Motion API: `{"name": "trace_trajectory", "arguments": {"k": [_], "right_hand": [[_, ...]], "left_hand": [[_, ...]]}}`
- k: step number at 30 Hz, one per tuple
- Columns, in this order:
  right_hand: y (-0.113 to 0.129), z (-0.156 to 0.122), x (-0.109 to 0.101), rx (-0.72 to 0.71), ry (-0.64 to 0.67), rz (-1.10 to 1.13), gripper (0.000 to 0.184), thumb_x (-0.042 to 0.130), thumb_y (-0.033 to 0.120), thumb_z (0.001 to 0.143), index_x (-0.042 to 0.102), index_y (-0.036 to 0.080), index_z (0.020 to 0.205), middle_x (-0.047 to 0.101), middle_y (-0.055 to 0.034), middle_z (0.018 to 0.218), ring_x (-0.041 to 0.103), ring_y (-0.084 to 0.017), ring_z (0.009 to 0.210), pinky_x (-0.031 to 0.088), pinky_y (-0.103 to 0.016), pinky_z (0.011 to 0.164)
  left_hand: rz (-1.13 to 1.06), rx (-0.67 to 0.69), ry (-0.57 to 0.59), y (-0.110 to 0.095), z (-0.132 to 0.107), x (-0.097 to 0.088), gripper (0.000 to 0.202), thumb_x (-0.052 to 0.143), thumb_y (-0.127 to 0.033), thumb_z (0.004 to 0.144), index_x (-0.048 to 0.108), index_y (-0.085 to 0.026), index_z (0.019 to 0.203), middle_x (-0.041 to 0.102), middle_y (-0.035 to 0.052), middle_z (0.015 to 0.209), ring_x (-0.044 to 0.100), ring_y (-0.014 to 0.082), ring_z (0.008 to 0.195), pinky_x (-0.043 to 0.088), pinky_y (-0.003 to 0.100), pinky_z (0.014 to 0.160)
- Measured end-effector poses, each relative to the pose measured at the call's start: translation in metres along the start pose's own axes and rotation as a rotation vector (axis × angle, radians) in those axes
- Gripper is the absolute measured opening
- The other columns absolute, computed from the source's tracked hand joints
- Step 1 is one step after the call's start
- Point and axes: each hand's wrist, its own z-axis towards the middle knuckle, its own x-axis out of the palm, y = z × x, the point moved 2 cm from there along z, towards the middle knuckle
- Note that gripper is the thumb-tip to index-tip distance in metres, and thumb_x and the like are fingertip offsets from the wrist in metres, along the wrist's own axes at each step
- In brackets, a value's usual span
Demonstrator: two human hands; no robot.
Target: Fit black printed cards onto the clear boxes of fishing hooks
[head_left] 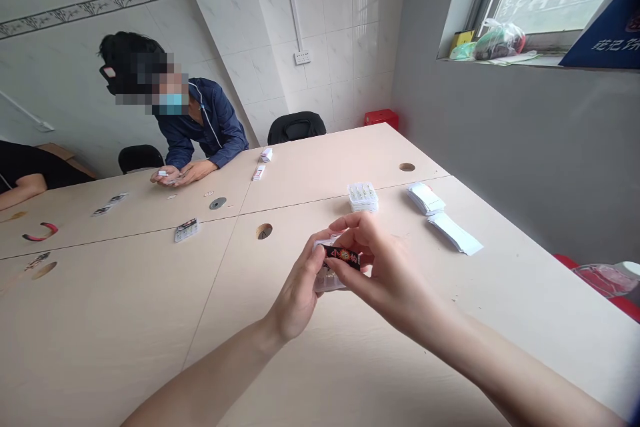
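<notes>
At the far left of the head camera's view, a person's bare forearm [20, 190] in a black sleeve rested on the pale desk [100, 327]. A curved red and white strip [40, 232] and small printed cards [110, 203] lay nearby. Further right, a co-worker in a blue jacket [200, 123] held a small white item [163, 173] in both hands at the desk edge. At the centre, the person's left grip [300, 293] was closed around a clear plastic box [327, 283], supporting it from the side with the fingers curled. The right grip [380, 267] was closed from above, its thumb and fingers pinching a black label with a red and gold design [341, 257] against the front of the box. Both wrists were raised, with the box held just above the desk and the label kept level between the fingertips. Whether the label was stuck down could not be told. Just beyond the hands stood a stack of clear boxes [363, 197]. To the right lay two piles of white paper packets [425, 199], and a plastic bag [500, 40] sat on the window ledge above.
</notes>
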Motion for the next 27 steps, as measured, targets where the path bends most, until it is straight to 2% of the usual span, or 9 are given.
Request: {"name": "trace_trajectory", "arguments": {"k": [8, 16, 20, 27], "right_hand": [[-0.0020, 0.0005, -0.0019, -0.008, 0.008, 0.020, 0.028, 0.058, 0.016, 0.087, 0.047, 0.027, 0.110, 0.068, 0.0030, 0.089, 0.066, -0.015, 0.074, 0.054, -0.030, 0.063], [-0.0011, 0.0011, -0.0020, 0.000, 0.018, 0.037, 0.027, 0.057, 0.018, 0.088, 0.047, 0.025, 0.112, 0.069, -0.0017, 0.099, 0.068, -0.018, 0.078, 0.056, -0.034, 0.068], [0.0008, 0.0020, -0.0038, 0.006, 0.017, 0.057, 0.025, 0.056, 0.019, 0.089, 0.047, 0.025, 0.112, 0.069, -0.0021, 0.099, 0.068, -0.017, 0.078, 0.057, -0.034, 0.068], [0.0032, 0.0015, -0.0059, 0.024, 0.031, 0.074, 0.025, 0.055, 0.018, 0.090, 0.048, 0.026, 0.112, 0.068, 0.0010, 0.091, 0.067, -0.016, 0.077, 0.056, -0.032, 0.068]], "left_hand": [[-0.163, -0.063, -0.015, 0.0034, 0.0034, -0.0014, 0.044, 0.027, -0.048, 0.100, 0.053, -0.027, 0.128, 0.062, 0.0075, 0.131, 0.061, 0.0279, 0.114, 0.051, 0.042, 0.088], [-0.274, -0.078, 0.028, 0.0011, 0.0027, -0.0029, 0.048, 0.029, -0.050, 0.098, 0.058, -0.024, 0.127, 0.059, 0.0087, 0.136, 0.056, 0.0311, 0.123, 0.049, 0.047, 0.094], [-0.291, -0.070, 0.064, 0.0015, 0.0020, -0.0057, 0.046, 0.032, -0.047, 0.098, 0.057, -0.024, 0.129, 0.056, 0.0084, 0.139, 0.055, 0.0329, 0.123, 0.050, 0.048, 0.092], [-0.309, -0.050, 0.133, -0.0003, 0.0020, -0.0065, 0.044, 0.029, -0.036, 0.099, 0.045, -0.031, 0.140, 0.061, 0.0040, 0.133, 0.057, 0.0282, 0.122, 0.049, 0.044, 0.094]]}}
